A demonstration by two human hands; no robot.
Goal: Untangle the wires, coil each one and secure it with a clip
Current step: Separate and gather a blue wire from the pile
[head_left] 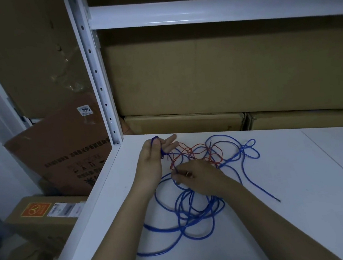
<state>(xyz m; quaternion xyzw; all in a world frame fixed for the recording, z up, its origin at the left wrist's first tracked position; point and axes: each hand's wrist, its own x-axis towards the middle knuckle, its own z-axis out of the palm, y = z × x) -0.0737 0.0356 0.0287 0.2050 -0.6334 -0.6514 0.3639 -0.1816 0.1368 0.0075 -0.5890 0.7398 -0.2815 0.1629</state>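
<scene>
The white tabletop (298, 180) has open room to the right; its left edge drops off just beside the work. The blue wire (196, 212) sprawls in loose loops, its far part crossing the red wire (198, 150). Untangling looks underway: the left hand (151, 157) grips a small blue coil, the right hand (195, 180) pinches a strand. Next, I'd guess, feed slack rightward.

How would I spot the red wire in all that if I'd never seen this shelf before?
Start at the white shelf and find the tangle of wires between the person's two hands. The red wire lies at the far side of that tangle, just beyond the right hand. It is thinner than the blue wire and the only red strand, crossing the blue loops.
</scene>
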